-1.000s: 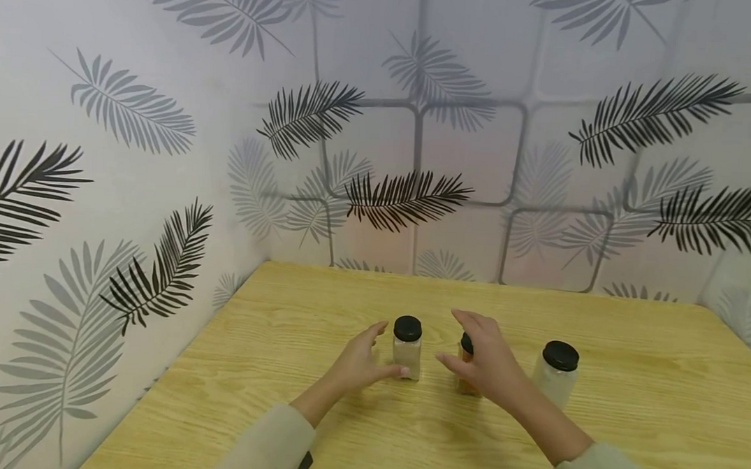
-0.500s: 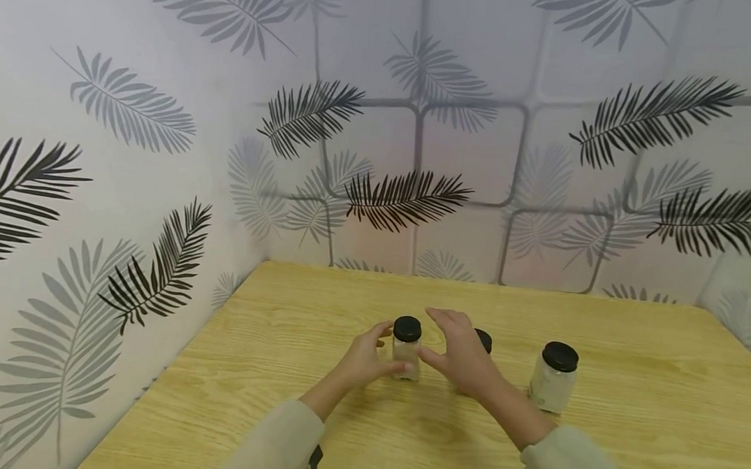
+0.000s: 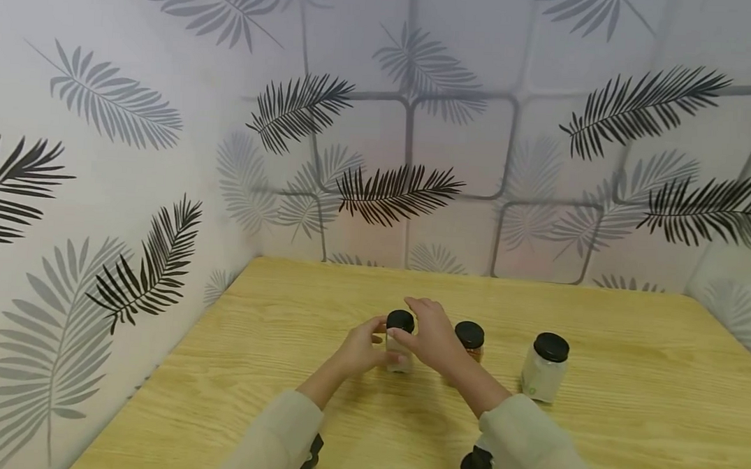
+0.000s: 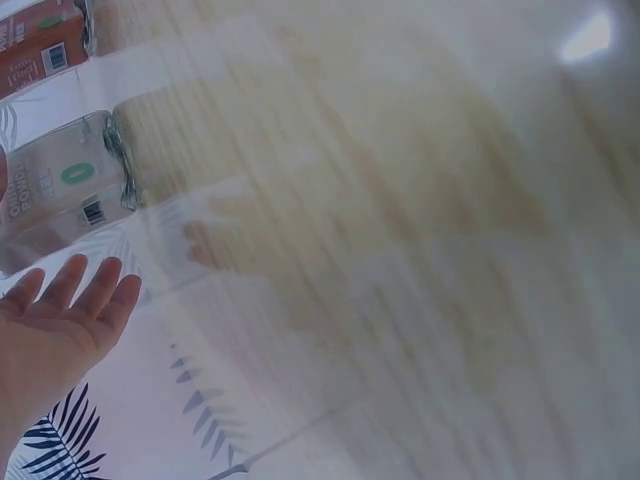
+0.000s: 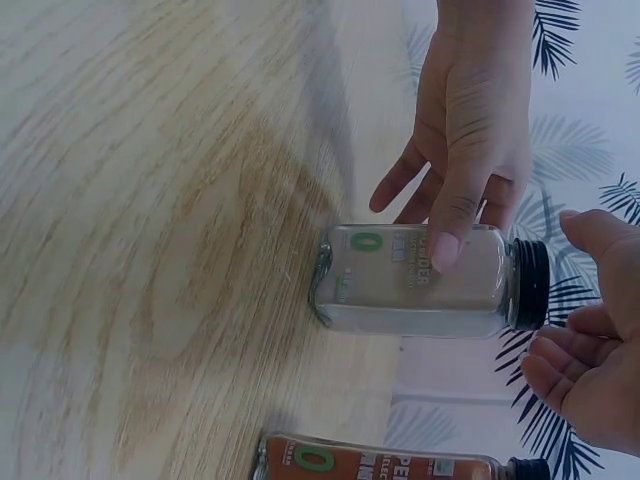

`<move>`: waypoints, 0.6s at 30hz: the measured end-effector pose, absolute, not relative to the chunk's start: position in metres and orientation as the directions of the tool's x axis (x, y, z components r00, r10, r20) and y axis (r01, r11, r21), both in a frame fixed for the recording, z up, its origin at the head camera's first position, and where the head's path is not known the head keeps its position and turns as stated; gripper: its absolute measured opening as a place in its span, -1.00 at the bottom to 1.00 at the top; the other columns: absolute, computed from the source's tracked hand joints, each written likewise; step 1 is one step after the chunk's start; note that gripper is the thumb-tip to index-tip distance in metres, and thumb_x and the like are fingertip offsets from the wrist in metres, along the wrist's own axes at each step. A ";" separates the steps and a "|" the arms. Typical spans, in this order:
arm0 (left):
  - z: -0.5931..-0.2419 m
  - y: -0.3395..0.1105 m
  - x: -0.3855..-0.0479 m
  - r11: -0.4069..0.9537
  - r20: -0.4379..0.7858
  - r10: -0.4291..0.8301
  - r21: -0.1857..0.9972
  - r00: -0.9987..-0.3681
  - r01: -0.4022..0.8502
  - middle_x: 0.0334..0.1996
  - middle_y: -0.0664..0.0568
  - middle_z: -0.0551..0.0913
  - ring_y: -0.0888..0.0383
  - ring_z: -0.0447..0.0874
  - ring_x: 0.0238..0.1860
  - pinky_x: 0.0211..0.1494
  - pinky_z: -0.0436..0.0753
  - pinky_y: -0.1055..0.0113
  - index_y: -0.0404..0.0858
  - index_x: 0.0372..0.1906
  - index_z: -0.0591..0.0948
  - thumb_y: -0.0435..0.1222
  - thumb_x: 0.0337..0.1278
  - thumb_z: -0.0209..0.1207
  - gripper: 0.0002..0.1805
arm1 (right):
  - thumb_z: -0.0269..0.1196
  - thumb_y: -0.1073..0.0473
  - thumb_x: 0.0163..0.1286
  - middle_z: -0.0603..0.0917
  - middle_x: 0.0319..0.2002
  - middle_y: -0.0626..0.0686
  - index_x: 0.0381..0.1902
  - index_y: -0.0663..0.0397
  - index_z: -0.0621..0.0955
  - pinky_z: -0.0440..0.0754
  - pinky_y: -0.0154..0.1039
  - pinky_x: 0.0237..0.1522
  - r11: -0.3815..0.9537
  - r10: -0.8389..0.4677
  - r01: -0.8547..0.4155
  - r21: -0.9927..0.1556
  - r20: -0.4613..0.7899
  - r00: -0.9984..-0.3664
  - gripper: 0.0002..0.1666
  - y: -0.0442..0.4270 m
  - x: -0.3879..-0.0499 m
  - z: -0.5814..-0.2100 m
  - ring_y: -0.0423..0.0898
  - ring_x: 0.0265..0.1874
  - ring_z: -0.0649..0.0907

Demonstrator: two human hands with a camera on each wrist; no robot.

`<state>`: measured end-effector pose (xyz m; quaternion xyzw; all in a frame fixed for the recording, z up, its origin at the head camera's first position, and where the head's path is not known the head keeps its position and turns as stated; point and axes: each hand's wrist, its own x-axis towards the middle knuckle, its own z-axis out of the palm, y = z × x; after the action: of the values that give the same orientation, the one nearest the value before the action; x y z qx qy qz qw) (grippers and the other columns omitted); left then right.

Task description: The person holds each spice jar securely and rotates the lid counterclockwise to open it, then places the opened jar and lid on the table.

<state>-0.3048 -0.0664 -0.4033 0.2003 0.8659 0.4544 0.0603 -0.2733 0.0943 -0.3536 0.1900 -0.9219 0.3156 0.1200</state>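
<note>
Two loose grips flank the pale jar on the worktop.
Clock from that jar, head view: the worktop's left edge slants from ten o'clock to eight, along the patterned wall. The left hand has fingers extended, thumb before the glass; contact cannot be told. The jar stands upright, black-capped, holding pale contents. The right hand is ungrasping, thumb and fingers parted around the cap. At three o'clock stands the red-brown jar; toward four, the whitish jar, with room between and wood grain beyond.
</note>
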 end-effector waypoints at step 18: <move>-0.407 -0.067 -0.314 0.437 0.153 0.495 0.807 -0.855 0.397 0.09 -0.20 0.49 -0.15 0.50 0.11 0.11 0.59 0.15 -0.35 0.14 0.41 -0.33 0.11 0.24 -0.51 | 0.28 0.06 0.25 0.52 -0.04 0.24 0.17 0.37 0.43 0.63 -0.14 -0.25 0.800 -0.225 -0.329 -0.501 0.258 -0.940 -0.35 0.080 -0.279 -0.355 0.07 -0.16 0.56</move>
<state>-0.3142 -0.0671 -0.4074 0.2638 0.8461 0.4601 0.0533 -0.2794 0.0803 -0.3548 0.1467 -0.9442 0.2798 0.0931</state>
